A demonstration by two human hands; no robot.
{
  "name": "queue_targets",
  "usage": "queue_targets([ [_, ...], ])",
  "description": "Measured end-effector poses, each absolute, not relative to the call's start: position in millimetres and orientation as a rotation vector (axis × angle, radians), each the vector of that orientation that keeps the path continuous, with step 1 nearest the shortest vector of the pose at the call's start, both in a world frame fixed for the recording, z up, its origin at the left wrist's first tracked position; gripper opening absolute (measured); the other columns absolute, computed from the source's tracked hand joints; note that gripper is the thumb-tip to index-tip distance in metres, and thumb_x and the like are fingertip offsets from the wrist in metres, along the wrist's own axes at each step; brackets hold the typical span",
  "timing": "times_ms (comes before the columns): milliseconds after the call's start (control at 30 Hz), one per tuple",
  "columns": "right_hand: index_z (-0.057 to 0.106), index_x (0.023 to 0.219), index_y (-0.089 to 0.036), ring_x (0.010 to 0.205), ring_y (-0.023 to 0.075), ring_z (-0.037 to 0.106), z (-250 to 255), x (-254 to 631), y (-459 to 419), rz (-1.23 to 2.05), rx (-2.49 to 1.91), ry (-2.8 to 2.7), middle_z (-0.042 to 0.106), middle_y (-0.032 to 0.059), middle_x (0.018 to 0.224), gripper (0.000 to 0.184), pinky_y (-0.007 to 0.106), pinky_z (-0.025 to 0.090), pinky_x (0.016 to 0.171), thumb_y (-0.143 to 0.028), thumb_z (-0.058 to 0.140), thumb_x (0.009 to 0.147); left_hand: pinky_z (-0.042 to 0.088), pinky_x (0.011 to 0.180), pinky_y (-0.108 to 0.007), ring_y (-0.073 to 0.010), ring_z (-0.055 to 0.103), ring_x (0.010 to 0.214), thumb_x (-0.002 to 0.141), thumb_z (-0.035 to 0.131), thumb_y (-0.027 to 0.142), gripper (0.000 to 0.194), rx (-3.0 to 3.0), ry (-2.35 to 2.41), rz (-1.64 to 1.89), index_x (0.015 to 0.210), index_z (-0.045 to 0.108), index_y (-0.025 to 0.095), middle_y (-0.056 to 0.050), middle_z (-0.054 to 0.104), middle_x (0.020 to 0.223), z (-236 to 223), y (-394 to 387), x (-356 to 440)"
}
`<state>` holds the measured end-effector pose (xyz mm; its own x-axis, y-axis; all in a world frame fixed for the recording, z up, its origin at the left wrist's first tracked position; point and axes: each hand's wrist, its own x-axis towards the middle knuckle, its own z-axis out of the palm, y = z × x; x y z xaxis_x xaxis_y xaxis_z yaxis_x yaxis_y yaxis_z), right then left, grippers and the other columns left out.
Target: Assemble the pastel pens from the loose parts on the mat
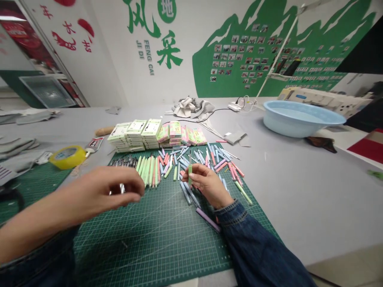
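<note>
My right hand pinches a slim green pen-like stick upright above a green cutting mat. My left hand hovers over the mat with fingers curled together, a small metal piece showing behind its fingertips; whether it grips it is unclear. Several pastel sticks in pink, blue, green and purple lie scattered beyond both hands. A row of green sticks lies side by side, next to a cluster of dark metal parts.
Stacks of small boxes stand behind the mat. A yellow tape roll lies at the left, a light blue basin at the right, cloth scraps and a power strip at the back of the grey table.
</note>
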<state>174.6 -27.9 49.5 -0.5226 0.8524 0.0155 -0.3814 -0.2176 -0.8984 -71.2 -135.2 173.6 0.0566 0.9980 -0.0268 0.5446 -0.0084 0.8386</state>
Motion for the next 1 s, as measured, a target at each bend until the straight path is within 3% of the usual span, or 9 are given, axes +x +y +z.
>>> queue_targets([
  [67, 0.066, 0.09, -0.017, 0.084, 0.0212, 0.067, 48.8, 174.6, -27.8, 1.854, -0.627, -1.155, 0.07, 0.0067, 0.09, 0.02, 0.031, 0.05, 0.072, -0.025, 0.073, 0.073, 0.04, 0.061, -0.025, -0.0171, 0.057, 0.068, 0.064, 0.068, 0.02, 0.008, 1.894, 1.456, 0.196, 0.07, 0.072, 0.025, 0.0, 0.067, 0.072, 144.2, -138.0, -80.4],
  [167, 0.066, 0.09, -0.017, 0.082, 0.0208, 0.068, 47.9, 174.2, -27.5, 1.865, -0.617, -1.129, 0.07, 0.0056, 0.087, 0.02, 0.031, 0.05, 0.073, -0.024, 0.072, 0.073, 0.036, 0.058, -0.025, -0.0169, 0.056, 0.066, 0.06, 0.064, 0.014, 0.016, 1.93, 1.502, -0.23, 0.07, 0.069, 0.025, 0.002, 0.065, 0.072, 97.3, -148.7, -96.1],
  [300, 0.065, 0.092, -0.017, 0.08, 0.0205, 0.069, 47.7, 174.2, -27.2, 1.889, -0.631, -1.083, 0.07, 0.0049, 0.083, 0.021, 0.031, 0.05, 0.073, -0.023, 0.072, 0.073, 0.033, 0.056, -0.025, -0.0166, 0.056, 0.068, 0.058, 0.064, 0.014, 0.018, 2.0, 1.52, -0.27, 0.072, 0.066, 0.025, 0.002, 0.064, 0.078, 63.1, -166.0, -108.5],
  [500, 0.065, 0.092, -0.016, 0.084, 0.021, 0.07, 47.6, 171.2, -28.2, 1.899, -0.634, -1.046, 0.071, 0.0067, 0.086, 0.025, 0.032, 0.051, 0.075, -0.025, 0.074, 0.07, 0.035, 0.058, -0.026, -0.0159, 0.056, 0.068, 0.063, 0.058, 0.013, 0.012, 2.082, 1.518, -0.193, 0.067, 0.063, 0.023, 0.001, 0.063, 0.079, 57.8, -166.3, -103.2],
  [633, 0.066, 0.089, -0.015, 0.077, 0.018, 0.069, 46.2, 164.4, -31.6, 1.907, -0.611, -1.037, 0.071, 0.0051, 0.082, 0.027, 0.036, 0.051, 0.083, -0.026, 0.077, 0.067, 0.038, 0.061, -0.025, -0.0159, 0.057, 0.069, 0.068, 0.058, 0.015, 0.009, 2.147, 1.475, 0.039, 0.071, 0.064, 0.021, 0.0, 0.063, 0.077, 71.6, -142.3, -89.1],
  [767, 0.066, 0.087, -0.014, 0.075, 0.0172, 0.068, 46.2, 159.3, -35.9, 1.91, -0.6, -1.065, 0.07, 0.0043, 0.08, 0.025, 0.037, 0.052, 0.082, -0.025, 0.077, 0.067, 0.043, 0.057, -0.026, -0.0155, 0.058, 0.059, 0.079, 0.058, 0.028, 0.009, 1.874, 1.392, 0.542, 0.08, 0.063, 0.021, 0.0, 0.062, 0.066, 101.0, -101.4, -66.2],
  [867, 0.066, 0.086, -0.014, 0.074, 0.0163, 0.068, 46.5, 158.6, -37.2, 1.899, -0.613, -1.107, 0.07, 0.0045, 0.08, 0.023, 0.034, 0.051, 0.08, -0.024, 0.076, 0.067, 0.048, 0.061, -0.028, -0.0167, 0.061, 0.066, 0.077, 0.065, 0.032, 0.024, 1.622, 1.279, 1.072, 0.098, 0.066, 0.021, -0.003, 0.067, 0.079, 118.3, -70.6, -46.5],
  [1000, 0.065, 0.087, -0.015, 0.069, 0.0151, 0.067, 44.1, 159.7, -35.2, 1.888, -0.621, -1.169, 0.07, 0.004, 0.081, 0.024, 0.03, 0.05, 0.072, -0.026, 0.076, 0.068, 0.05, 0.07, -0.026, -0.0155, 0.062, 0.079, 0.073, 0.072, 0.031, 0.026, 1.345, 1.24, 1.511, 0.095, 0.07, 0.018, -0.007, 0.069, 0.094, 121.8, -41.3, -22.9],
])
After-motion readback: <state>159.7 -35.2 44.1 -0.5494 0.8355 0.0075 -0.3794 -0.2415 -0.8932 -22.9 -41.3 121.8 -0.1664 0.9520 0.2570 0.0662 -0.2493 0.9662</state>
